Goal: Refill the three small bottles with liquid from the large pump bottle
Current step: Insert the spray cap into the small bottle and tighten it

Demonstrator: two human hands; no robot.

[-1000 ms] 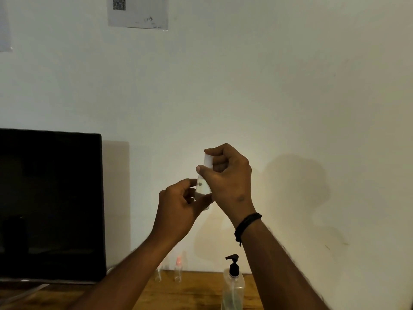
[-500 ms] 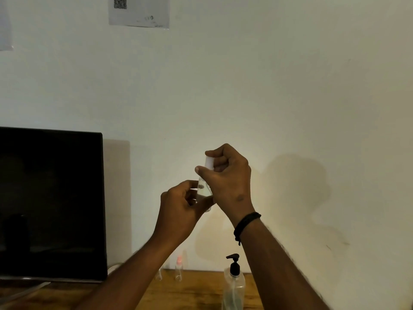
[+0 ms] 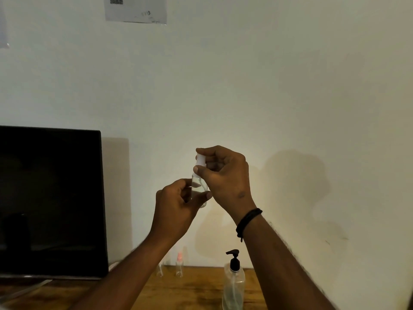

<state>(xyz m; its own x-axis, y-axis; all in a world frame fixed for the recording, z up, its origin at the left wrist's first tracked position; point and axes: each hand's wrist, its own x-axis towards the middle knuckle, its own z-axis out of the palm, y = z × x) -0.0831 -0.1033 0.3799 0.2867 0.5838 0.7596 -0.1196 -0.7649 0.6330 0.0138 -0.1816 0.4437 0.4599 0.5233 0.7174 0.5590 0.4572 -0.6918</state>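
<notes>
A small clear bottle (image 3: pixel 197 186) was held raised in front of the wall (image 3: pixel 268 86), well above the wooden table (image 3: pixel 190 291). Its lower body was gripped by the left hand (image 3: pixel 176 211), thumb and fingers curled round it, presumably to keep it from turning. Its white cap (image 3: pixel 200 159) was pinched by the right hand (image 3: pixel 223 175), thumb below and forefinger over the top; the grip suits twisting the cap. Whether the cap was being loosened or tightened could not be told. Some clear liquid appeared to sit in the bottle, though the level was not readable.

The large pump bottle (image 3: pixel 233 285), with black pump head, was left standing upright at the near right of the table, below the right forearm, probably kept within reach for dispensing. Two further small bottles were set at the far edge by the wall: one with a pinkish top (image 3: pixel 179 265) and one partly hidden behind the left forearm (image 3: pixel 159 270). A dark monitor (image 3: pixel 49 198) stood at the left. A black wristband (image 3: pixel 248 220) was noted on the right wrist.
</notes>
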